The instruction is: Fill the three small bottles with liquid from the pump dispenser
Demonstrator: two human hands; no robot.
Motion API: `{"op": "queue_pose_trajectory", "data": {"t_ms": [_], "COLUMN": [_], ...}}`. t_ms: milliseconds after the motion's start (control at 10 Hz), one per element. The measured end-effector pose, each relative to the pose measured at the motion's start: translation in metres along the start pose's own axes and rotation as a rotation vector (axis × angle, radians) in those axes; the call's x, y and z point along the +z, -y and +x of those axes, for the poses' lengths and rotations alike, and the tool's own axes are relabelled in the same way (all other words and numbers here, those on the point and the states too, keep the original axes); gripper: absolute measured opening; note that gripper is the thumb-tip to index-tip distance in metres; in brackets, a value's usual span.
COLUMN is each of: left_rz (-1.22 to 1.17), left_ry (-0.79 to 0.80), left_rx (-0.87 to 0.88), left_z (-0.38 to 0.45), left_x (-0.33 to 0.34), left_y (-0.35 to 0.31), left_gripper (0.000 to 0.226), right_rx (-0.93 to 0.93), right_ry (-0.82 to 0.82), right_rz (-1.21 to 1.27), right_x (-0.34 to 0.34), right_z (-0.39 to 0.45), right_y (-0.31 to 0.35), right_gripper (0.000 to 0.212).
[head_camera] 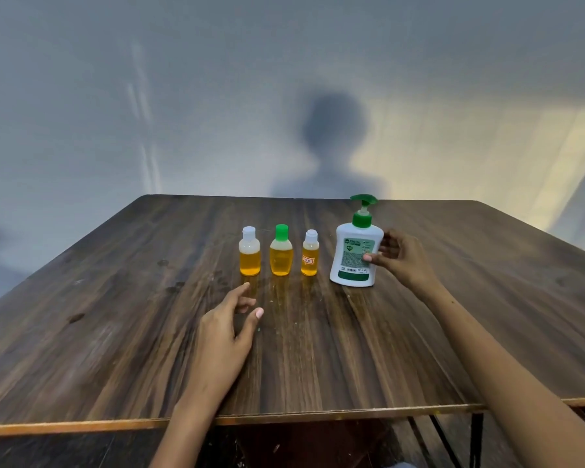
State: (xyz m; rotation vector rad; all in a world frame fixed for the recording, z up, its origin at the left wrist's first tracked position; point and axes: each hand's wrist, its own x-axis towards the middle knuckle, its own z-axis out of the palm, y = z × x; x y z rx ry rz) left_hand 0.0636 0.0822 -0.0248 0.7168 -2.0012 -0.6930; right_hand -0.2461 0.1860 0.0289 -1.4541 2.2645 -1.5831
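Observation:
Three small capped bottles of amber liquid stand upright in a row on the wooden table (115, 332): a white-capped bottle (249, 253) on the left, a green-capped bottle (281, 252) in the middle, and a smaller white-capped bottle with an orange label (310, 255) on the right. To their right stands the white pump dispenser (355, 255) with a green pump head. My right hand (402, 258) is at the dispenser's right side, thumb tip touching its front, fingers loosely curved beside it. My left hand (227, 329) hovers in front of the bottles, fingers relaxed, holding nothing.
The table's near edge (284, 417) runs across the bottom, its far edge (301, 197) meets a plain wall. A shadow of a person falls on that wall. Dark stains mark the wood left of the bottles. A dark metal table leg (477, 440) shows below right.

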Motion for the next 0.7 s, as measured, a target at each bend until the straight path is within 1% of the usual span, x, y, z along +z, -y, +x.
{"op": "queue_pose_trajectory", "data": {"t_ms": [300, 500, 600, 700], "left_rz": [0.007, 0.006, 0.021, 0.006], "left_ry": [-0.01, -0.024, -0.026, -0.025], "left_rx": [0.01, 0.029, 0.035, 0.001], "left_z": [0.001, 0.001, 0.001, 0.002], "left_x": [0.003, 0.004, 0.006, 0.005], "left_y": [0.005, 0.007, 0.01, 0.008], "left_gripper": [0.046, 0.046, 0.046, 0.046], "right_rx": [0.045, 0.06, 0.08, 0.112], "right_ry": [0.08, 0.091, 0.089, -0.073], "right_rz": [0.106, 0.136, 0.157, 0.131], "right_x": [0.002, 0.003, 0.002, 0.006], "right_z": [0.015, 0.016, 0.013, 0.002], "right_y": [-0.004, -0.008, -0.008, -0.004], "right_gripper": [0.046, 0.05, 0.056, 0.056]}}
